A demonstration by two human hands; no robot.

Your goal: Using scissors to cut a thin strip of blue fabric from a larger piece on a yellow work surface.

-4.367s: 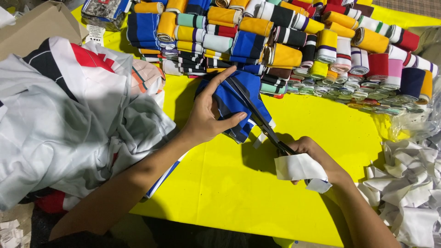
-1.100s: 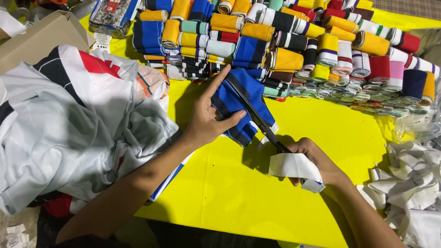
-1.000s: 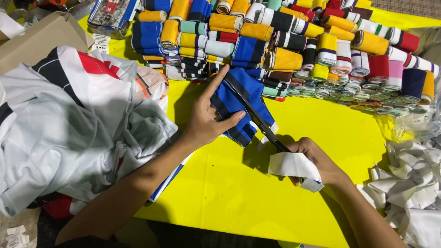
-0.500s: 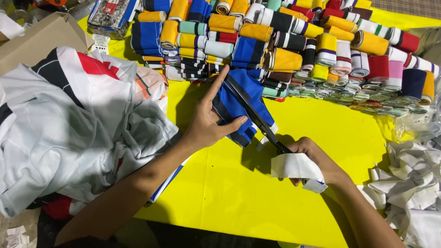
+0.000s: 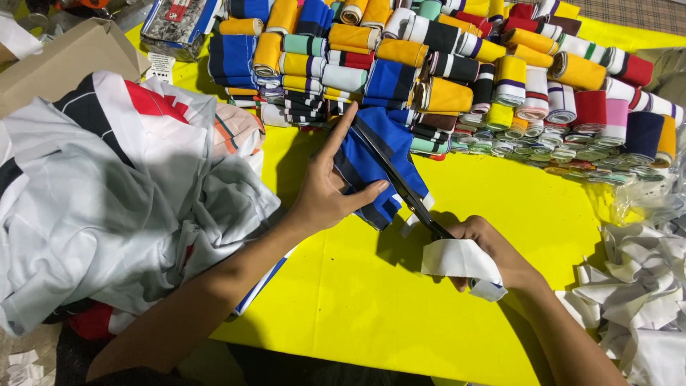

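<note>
My left hand [image 5: 325, 193] presses flat on a blue striped knit band [image 5: 371, 161] lying on the yellow table [image 5: 357, 300], thumb and forefinger spread along it. My right hand [image 5: 493, 246] grips dark scissors [image 5: 400, 179] whose blades lie across the blue band. A white scrap of fabric [image 5: 457, 261] is tucked in the same hand, covering the handles.
Many rolled knit bands in yellow, blue, red, white and black [image 5: 443, 64] are stacked along the far side. A heap of grey, white and red garments [image 5: 107, 200] lies at the left, beside a cardboard box [image 5: 64, 61]. White fabric offcuts [image 5: 636, 293] pile up at the right.
The scissors have edged slightly further along the blue band. Both hands stay almost in the same place.
</note>
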